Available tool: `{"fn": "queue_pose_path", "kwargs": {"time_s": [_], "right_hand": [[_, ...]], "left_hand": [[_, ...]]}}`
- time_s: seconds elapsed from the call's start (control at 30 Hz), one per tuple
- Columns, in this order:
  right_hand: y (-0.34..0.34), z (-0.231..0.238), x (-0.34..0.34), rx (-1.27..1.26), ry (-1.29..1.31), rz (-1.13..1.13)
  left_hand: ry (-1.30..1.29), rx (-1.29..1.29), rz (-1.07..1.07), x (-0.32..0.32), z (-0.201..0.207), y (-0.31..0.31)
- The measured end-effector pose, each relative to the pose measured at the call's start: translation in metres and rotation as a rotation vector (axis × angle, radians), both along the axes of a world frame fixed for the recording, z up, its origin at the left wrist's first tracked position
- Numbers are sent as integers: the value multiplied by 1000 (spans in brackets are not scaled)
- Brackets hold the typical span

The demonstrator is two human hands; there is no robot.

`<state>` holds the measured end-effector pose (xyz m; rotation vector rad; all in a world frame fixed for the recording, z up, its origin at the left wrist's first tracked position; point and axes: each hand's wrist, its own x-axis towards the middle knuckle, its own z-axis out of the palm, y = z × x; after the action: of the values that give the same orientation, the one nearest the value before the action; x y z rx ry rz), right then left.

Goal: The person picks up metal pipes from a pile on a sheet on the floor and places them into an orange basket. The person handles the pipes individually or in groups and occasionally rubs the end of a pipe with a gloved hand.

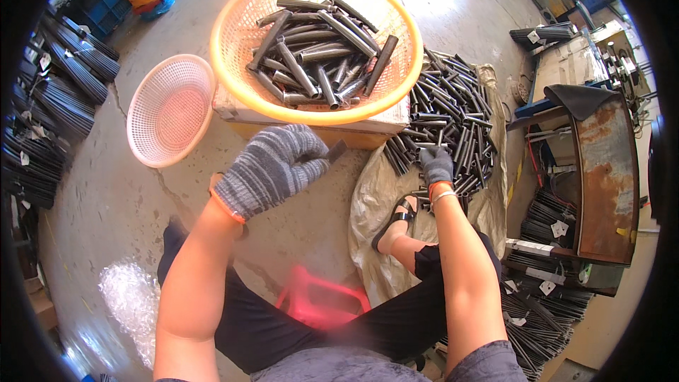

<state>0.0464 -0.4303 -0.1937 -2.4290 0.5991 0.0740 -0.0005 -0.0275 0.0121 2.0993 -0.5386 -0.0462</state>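
My left hand (272, 168), in a grey striped knit glove with an orange cuff, is closed in front of the orange basket (316, 114). From its fingers sticks a short, dark, flat strip (338, 151); the rest of it is hidden in the glove. Lower to the right, my right hand (436, 165), gloved the same way, reaches into a heap of dark metal tubes (463, 102). Its fingers are curled on a tube (440, 139) at the heap's near side. More dark tubes (297, 67) lie crisscrossed inside the orange basket.
The orange basket stands on a cardboard box (311, 134). Left of it sits a pale pink basket (170, 110). A tan sheet (382, 240) lies under the tube heap. Bundled rods (64, 64) line the left side; a rusty metal panel (605, 177) stands right. A red stool (322, 301) is between my legs.
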Motion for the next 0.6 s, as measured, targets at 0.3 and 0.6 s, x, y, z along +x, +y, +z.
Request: {"fn": "queue_pose_path", "kwargs": {"time_s": [0.3, 0.6], "right_hand": [[-2, 11, 60, -610, 203, 518], [20, -66, 132, -834, 127, 1034]], "left_hand": [[89, 1, 14, 7, 1, 5], [217, 201, -181, 14, -12, -12]]}}
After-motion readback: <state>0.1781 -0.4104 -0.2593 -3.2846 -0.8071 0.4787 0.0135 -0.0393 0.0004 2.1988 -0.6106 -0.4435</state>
